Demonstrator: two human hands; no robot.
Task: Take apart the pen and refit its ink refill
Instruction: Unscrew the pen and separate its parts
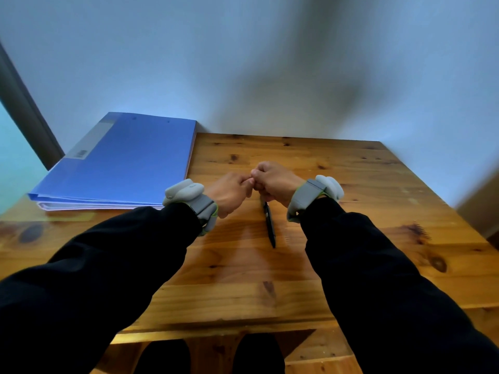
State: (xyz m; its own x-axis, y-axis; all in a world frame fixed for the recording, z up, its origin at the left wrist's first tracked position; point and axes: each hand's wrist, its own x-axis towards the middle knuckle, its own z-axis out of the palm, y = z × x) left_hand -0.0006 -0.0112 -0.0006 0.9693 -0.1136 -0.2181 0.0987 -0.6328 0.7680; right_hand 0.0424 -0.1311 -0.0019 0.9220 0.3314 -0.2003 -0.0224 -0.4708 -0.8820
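A slim black pen [270,225] slants over the wooden table [351,184], its pointed end toward me. Its far end disappears under my right hand [275,183], whose fingers are curled into a fist around it. My left hand [232,194] sits just to the left with its fingers curled too. Its thumb and fingertips pinch at the spot where the two hands meet. What is pinched there is hidden by the fingers. Both wrists carry grey strapped bands, and both sleeves are black.
A blue folder [121,163] lies flat on the table's far left, a hand's width from my left hand. The table backs onto a pale wall. Its front edge is close to my body, and my dark shoes [210,354] show below it.
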